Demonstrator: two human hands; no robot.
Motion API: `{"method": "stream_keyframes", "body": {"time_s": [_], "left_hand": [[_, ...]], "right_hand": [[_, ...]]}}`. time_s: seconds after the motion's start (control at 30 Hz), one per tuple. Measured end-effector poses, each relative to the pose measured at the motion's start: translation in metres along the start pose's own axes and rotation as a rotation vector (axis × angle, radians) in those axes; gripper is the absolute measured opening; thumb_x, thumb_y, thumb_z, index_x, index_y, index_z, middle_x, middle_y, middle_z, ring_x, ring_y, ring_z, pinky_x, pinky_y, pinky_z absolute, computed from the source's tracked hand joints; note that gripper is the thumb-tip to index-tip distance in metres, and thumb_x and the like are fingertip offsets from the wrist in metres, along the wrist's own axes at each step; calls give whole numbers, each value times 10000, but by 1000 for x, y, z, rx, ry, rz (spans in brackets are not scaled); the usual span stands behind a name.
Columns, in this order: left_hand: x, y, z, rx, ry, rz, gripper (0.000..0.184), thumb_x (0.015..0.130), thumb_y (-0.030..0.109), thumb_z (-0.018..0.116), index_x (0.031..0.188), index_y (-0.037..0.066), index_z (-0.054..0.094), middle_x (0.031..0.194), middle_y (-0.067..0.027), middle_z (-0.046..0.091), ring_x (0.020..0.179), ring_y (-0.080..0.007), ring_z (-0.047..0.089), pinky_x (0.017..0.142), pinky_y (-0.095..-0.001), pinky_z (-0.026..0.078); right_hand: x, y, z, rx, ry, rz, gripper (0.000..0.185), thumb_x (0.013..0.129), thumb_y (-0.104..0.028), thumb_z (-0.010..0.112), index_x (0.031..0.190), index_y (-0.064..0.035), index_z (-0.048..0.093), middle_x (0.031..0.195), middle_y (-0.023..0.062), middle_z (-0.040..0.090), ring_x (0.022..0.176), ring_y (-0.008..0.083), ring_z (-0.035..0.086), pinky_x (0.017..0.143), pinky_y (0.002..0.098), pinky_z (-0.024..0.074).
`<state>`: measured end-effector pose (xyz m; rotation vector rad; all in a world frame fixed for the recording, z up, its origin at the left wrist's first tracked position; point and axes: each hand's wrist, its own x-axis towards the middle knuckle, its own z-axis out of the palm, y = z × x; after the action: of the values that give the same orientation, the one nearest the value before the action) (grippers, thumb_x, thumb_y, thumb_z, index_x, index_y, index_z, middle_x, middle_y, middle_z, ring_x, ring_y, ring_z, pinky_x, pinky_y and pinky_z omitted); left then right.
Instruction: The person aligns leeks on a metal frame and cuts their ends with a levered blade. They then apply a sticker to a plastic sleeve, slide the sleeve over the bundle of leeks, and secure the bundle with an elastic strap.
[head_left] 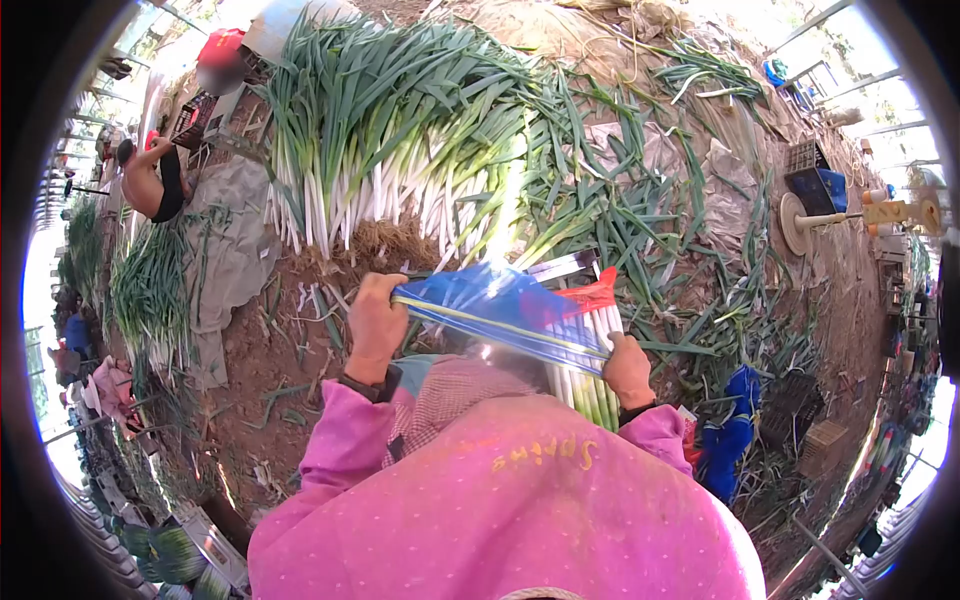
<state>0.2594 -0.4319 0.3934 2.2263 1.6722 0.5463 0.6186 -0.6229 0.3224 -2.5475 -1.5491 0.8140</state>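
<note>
A translucent blue plastic bag (480,300) with a yellowish edge is stretched in front of my body. My left hand (378,320) is closed around its left end, and my right hand (627,370) grips the lower right end. Partly under the bag, beside my right hand, lie several trimmed leeks (592,395) with white and pale green stalks. Red plastic (590,295) sits over their far end. Past my hands a big heap of leeks (400,130) lies on the ground, white stalks and brown roots toward me.
Loose leek leaves (640,210) litter the soil on the right, near a blue cloth (735,430) and dark crates (790,405). At the left, another person (155,185) bends near a second leek pile (152,290) and a grey sheet (228,240).
</note>
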Motion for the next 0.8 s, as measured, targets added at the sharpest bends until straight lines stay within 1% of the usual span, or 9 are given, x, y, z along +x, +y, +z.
{"method": "stream_keyframes", "body": {"time_s": [0.1,0.2,0.3,0.4,0.5,0.57,0.67,0.73,0.8], "left_hand": [[-22,28,-3,-1205,-439,-737,269,793,31,554,1053,57,618,968,-123,642,857,-235,640,754,-360,506],[-40,68,-31,-1278,-845,-685,290,823,84,578,1107,25,583,964,-142,658,848,-240,647,766,-375,509],[-53,55,-24,-490,-749,-33,299,793,76,598,1092,50,601,777,-90,624,733,-239,642,659,-383,504],[-47,-26,17,33,-582,-357,271,818,176,600,1040,24,631,908,-137,677,799,-243,656,704,-369,512],[-49,-89,52,-638,-167,-673,233,830,161,560,994,23,652,893,-115,680,786,-207,645,669,-336,508],[-43,-48,28,-634,-194,-264,237,834,143,553,1015,18,640,889,-100,675,757,-196,629,650,-311,500],[-41,45,-2,-865,-726,-519,263,755,115,675,994,31,604,735,-68,609,719,-224,610,702,-357,507],[-49,90,-11,-677,-808,19,309,754,178,695,1018,44,609,799,-127,649,765,-310,637,741,-382,513],[-53,72,5,-383,-756,-107,308,748,194,698,1019,68,629,857,-147,662,798,-340,637,753,-393,512]], "right_hand": [[3,31,17,-62,-3,190,299,763,-75,547,1056,-75,607,970,179,633,928,359,607,785,444,482],[14,65,25,75,65,183,333,763,-59,556,1093,-72,600,960,205,647,891,386,630,773,464,501],[20,63,1,1089,-65,510,441,721,-18,581,1162,-12,576,906,129,666,775,221,663,694,335,516],[4,11,-35,1424,-561,228,491,752,-60,608,1230,19,527,959,91,635,869,147,619,739,259,489],[-26,-46,-60,1237,-828,-93,598,749,-131,673,1292,21,473,1039,88,618,989,133,570,820,247,461],[-20,-21,-32,956,-605,114,587,725,-170,735,1243,3,519,1027,93,642,886,187,622,770,320,499],[12,52,16,200,-36,194,372,759,-198,646,1110,-76,610,914,235,659,867,395,636,756,448,504],[18,69,0,170,121,157,278,794,-170,576,1051,-91,645,896,226,653,852,390,636,749,435,499],[25,78,-2,920,68,352,231,821,-148,571,1009,-38,645,856,134,680,755,272,656,655,349,502]]}}
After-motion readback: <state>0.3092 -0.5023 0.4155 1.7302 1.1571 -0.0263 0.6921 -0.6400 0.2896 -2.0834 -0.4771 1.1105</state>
